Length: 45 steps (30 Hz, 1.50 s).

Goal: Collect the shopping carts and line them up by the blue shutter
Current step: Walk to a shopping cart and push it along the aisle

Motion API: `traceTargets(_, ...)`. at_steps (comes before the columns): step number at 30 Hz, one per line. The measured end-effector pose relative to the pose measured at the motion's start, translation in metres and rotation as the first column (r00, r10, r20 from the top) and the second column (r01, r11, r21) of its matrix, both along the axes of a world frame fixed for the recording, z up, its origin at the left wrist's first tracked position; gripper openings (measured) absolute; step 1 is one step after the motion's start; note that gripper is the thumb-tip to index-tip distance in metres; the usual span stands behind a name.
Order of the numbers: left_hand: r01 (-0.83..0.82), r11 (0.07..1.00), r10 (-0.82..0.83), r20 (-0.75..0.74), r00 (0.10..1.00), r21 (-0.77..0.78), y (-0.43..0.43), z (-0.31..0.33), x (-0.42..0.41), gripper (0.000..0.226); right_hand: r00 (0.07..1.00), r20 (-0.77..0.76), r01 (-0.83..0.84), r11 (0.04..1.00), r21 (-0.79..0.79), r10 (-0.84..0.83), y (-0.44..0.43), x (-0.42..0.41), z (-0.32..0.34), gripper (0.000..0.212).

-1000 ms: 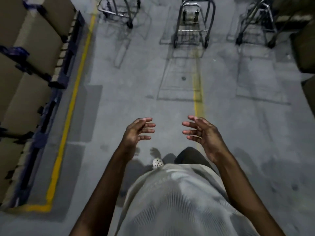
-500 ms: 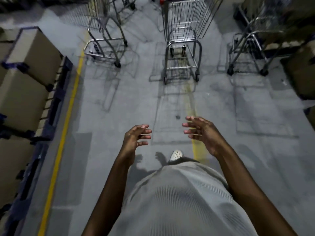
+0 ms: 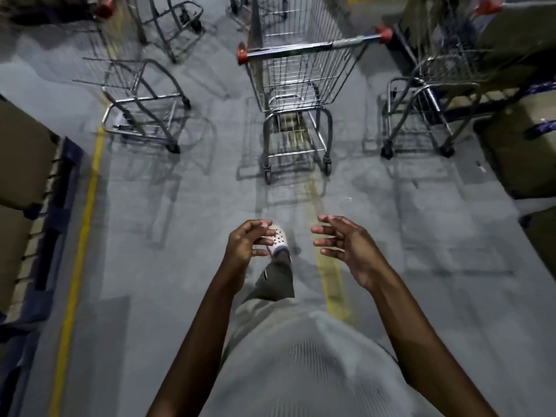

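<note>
The person's pale ribbed shirt [image 3: 301, 371] fills the bottom of the view, with both bare forearms reaching forward from it; the left hand [image 3: 243, 245] and right hand [image 3: 349, 248] hang in the air side by side, palms turned toward each other, fingers loosely curved, holding and touching nothing; below and between them a pale perforated clog [image 3: 278, 240] is planted on the grey floor [image 3: 180, 236], just left of a worn yellow line [image 3: 334, 284]; at the left edge, cardboard boxes [image 3: 21, 164] sit on a blue pallet [image 3: 57, 206]; straight ahead, well apart from the hands, the middle shopping cart [image 3: 301, 82] stands with its red-capped handle bar [image 3: 310, 46] toward the person; the left shopping cart [image 3: 141, 115] and right shopping cart [image 3: 427, 109] flank it, each apart from it; farther still, a blurred cart frame [image 3: 177, 22] shows at the top left.
</note>
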<state>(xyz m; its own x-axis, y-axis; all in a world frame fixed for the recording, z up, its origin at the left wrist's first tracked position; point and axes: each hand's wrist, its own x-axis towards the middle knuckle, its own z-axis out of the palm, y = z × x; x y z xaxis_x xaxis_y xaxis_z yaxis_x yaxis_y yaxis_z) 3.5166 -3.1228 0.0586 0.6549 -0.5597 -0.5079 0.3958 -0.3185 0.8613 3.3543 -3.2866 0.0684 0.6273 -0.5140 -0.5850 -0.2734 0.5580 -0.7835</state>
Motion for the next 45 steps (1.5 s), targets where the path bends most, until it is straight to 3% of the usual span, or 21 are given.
traceTargets(6,0.086,0.996,-0.087,0.063,0.994,0.015,-0.125,-0.001,0.113,0.021,0.995,0.005,0.096,0.994,-0.059,-0.096,-0.111,0.081,0.009,0.025)
traceTargets(12,0.220,0.975,-0.202,0.326,0.923,-0.017,-0.260,0.038,0.214,0.019,0.976,0.039,0.217,0.959,-0.185,-0.213,-0.203,0.164,0.034,0.023)
traceTargets(15,0.284,0.958,-0.262,0.511,0.819,0.036,-0.302,0.047,0.244,0.024,0.979,0.009,0.200,0.948,-0.246,-0.205,-0.231,0.193,0.039,0.025)
traceTargets(17,0.312,0.941,-0.320,0.639,0.700,0.130,-0.324,0.043,0.262,0.032,0.985,-0.007,0.164,0.939,-0.302,-0.175,-0.252,0.210,0.041,0.025)
traceTargets(21,0.269,0.896,-0.443,0.728,0.523,0.353,-0.361,0.026,0.296,0.058,0.994,-0.040,0.076,0.886,-0.457,-0.106,-0.305,0.244,0.035,0.017)
traceTargets(23,0.198,0.891,-0.453,0.768,0.453,0.409,-0.379,0.022,0.312,0.064,0.995,-0.081,-0.001,0.792,-0.611,-0.061,-0.337,0.263,0.025,0.016)
traceTargets(26,0.126,0.886,-0.457,0.792,0.405,0.446,-0.411,0.016,0.338,0.064,0.985,-0.175,-0.156,0.503,-0.850,0.010,-0.391,0.291,0.007,0.029)
traceTargets(28,0.166,0.883,-0.460,0.743,0.486,0.438,-0.431,0.011,0.353,0.064,0.966,-0.254,-0.259,0.295,-0.920,0.055,-0.427,0.307,-0.003,0.036)
traceTargets(30,0.221,0.891,-0.445,0.670,0.594,0.396,-0.451,0.014,0.362,0.071,0.943,-0.322,-0.332,0.155,-0.931,0.086,-0.461,0.319,-0.010,0.041)
traceTargets(32,0.256,0.829,-0.533,0.560,0.635,0.498,-0.465,0.014,0.358,0.075,0.893,-0.427,-0.442,0.104,-0.891,0.142,-0.492,0.328,-0.016,0.055)
traceTargets(35,0.059,0.662,-0.711,0.601,0.365,0.747,-0.482,0.000,0.351,0.088,0.740,-0.597,-0.651,0.110,-0.751,0.309,-0.541,0.340,-0.017,0.088)
traceTargets(36,0.032,0.642,-0.730,0.597,0.333,0.766,-0.485,-0.003,0.351,0.091,0.696,-0.611,-0.691,0.120,-0.713,0.376,-0.553,0.343,-0.016,0.090)
traceTargets(39,0.011,0.598,-0.747,0.552,0.371,0.802,-0.497,-0.012,0.361,0.094,0.582,-0.645,-0.782,0.122,-0.611,0.495,-0.582,0.359,-0.011,0.080)
traceTargets(41,-0.014,0.596,-0.736,0.554,0.390,0.803,-0.502,-0.012,0.361,0.099,0.483,-0.722,-0.833,0.006,-0.554,0.495,-0.587,0.367,-0.012,0.079)
traceTargets(45,-0.068,0.617,-0.707,0.590,0.389,0.784,-0.507,-0.015,0.358,0.093,0.469,-0.760,-0.791,-0.170,-0.588,0.450,-0.593,0.376,-0.022,0.085)
